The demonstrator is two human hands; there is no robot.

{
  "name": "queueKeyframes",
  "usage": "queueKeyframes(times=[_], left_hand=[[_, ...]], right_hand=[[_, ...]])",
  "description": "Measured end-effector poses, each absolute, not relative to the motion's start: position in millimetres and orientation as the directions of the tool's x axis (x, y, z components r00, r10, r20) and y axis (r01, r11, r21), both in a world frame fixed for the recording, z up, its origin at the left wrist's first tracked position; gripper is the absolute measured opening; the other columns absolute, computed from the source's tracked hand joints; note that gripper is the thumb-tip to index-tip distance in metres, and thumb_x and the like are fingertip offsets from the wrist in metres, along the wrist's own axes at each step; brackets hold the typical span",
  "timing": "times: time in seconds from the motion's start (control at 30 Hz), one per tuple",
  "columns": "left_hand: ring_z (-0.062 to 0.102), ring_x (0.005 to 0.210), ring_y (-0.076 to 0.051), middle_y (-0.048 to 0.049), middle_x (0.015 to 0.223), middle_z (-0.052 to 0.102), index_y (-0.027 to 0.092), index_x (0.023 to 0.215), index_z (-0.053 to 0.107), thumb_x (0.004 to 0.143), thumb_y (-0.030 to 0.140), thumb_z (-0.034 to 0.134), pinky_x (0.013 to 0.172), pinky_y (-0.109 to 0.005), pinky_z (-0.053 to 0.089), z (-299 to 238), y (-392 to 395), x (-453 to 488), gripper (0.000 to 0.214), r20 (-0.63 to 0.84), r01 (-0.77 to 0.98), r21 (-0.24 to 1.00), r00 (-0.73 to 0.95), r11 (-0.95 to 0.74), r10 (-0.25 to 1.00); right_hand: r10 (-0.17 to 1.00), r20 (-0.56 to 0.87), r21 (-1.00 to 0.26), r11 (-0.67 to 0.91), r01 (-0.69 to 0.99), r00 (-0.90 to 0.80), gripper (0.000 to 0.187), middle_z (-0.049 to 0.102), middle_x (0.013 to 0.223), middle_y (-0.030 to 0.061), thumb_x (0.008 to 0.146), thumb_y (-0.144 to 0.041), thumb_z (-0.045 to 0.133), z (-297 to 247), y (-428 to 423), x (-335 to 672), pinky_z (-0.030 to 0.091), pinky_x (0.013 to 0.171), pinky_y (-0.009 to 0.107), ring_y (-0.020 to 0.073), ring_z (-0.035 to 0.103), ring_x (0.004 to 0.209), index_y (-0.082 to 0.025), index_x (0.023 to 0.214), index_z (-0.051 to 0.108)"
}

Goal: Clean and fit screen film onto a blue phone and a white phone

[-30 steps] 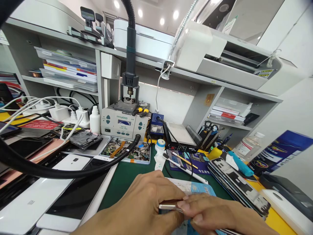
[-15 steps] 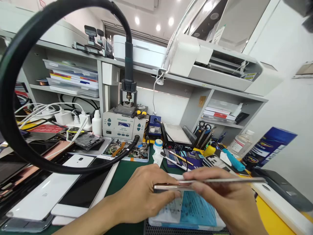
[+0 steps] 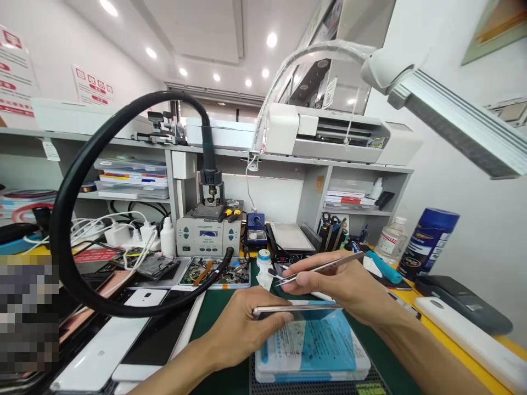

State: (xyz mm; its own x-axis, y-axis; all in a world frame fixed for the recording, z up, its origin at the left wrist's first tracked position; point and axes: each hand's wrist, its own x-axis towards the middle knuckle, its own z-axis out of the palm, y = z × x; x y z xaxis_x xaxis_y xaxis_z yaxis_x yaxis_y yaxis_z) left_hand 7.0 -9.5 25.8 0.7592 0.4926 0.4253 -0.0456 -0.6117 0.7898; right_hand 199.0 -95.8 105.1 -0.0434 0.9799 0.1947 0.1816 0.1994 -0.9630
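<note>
My left hand [image 3: 242,323] is closed around one end of a thin phone [image 3: 304,309], seen edge-on and held level. My right hand [image 3: 325,277] pinches a pair of metal tweezers [image 3: 325,265]. Their tips point left, above the phone and apart from it. Below both hands lies a white and blue plastic case [image 3: 313,351] with printing on its lid, on a black perforated mat [image 3: 263,381]. The phone's faces are hardly visible from this angle.
Several phones, among them a white one [image 3: 111,334], lie at left. A thick black hose [image 3: 61,219] loops beside my left arm, from the hot-air station [image 3: 208,236]. Behind stand a small white bottle [image 3: 264,263] and a soldering iron stand [image 3: 256,230]. A blue spray can [image 3: 430,241] stands right.
My right hand has lifted the tweezers away from the phone's edge and tilted them, tips down to the left. The left hand still holds the phone. The view has tipped upward.
</note>
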Motion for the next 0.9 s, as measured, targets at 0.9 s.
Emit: queueKeyframes(times=[0.9], left_hand=[[0.046,0.06,-0.013,0.0026,0.063,0.065,0.021,0.078,0.077,0.097,0.038,0.066,0.066,-0.026,0.039,5,9,22,0.028,0.395,-0.04,0.799,0.787,-0.6,0.474]], right_hand=[[0.908,0.42,-0.855,0.392,0.339,0.01,0.018,0.079,0.098,0.0,0.094,-0.015,0.07,59,-102,186,0.064,0.085,0.023,0.0174,0.076,0.095,-0.032,0.094,0.075]])
